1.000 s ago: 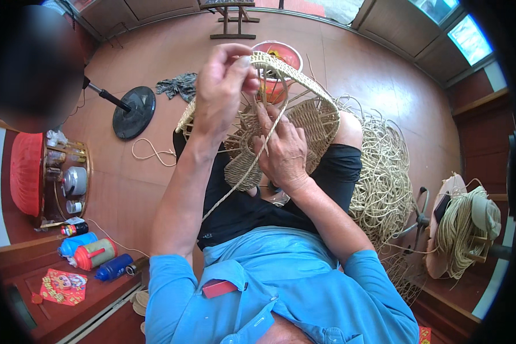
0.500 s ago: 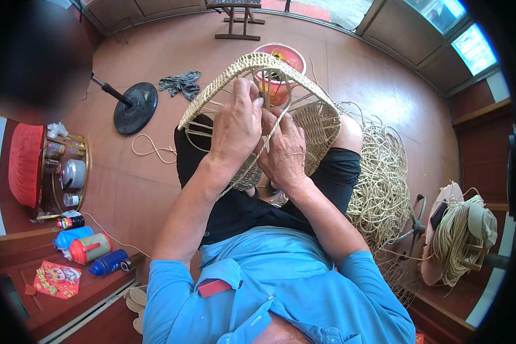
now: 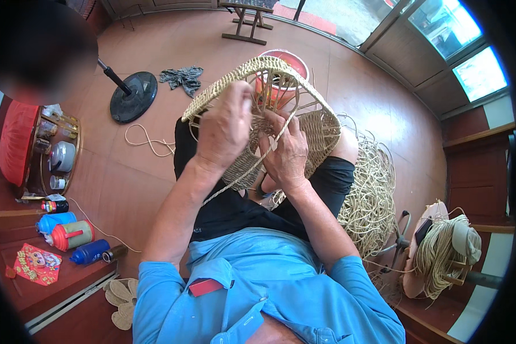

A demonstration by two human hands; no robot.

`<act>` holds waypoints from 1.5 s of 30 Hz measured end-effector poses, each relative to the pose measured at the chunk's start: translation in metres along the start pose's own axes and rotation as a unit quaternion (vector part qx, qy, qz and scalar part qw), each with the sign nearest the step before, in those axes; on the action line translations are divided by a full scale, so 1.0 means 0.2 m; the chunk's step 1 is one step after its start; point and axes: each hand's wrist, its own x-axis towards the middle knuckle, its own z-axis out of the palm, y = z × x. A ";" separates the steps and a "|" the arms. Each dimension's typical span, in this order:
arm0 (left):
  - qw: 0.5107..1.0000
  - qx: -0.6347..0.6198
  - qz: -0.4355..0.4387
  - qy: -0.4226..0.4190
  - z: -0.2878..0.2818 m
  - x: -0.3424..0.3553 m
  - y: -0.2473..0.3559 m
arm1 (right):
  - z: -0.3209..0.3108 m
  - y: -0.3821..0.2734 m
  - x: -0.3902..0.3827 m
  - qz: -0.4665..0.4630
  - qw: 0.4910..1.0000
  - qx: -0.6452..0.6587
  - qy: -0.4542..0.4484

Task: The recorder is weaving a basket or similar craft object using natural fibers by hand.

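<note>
Left hand (image 3: 225,133) has parted from right hand (image 3: 286,153) above basket (image 3: 319,135), fingers' grips unclear.

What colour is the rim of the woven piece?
The rim is pale straw-yellow; it shows best in the head view.

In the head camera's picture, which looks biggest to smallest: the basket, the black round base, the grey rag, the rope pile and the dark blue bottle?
1. Basket
2. Rope pile
3. Black round base
Grey rag and dark blue bottle: too alike to rank.
</note>
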 end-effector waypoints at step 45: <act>0.926 0.354 -0.128 -0.021 -1.44 -0.13 -1.00 | 0.16 -0.06 0.12 0.003 0.996 -0.029 0.086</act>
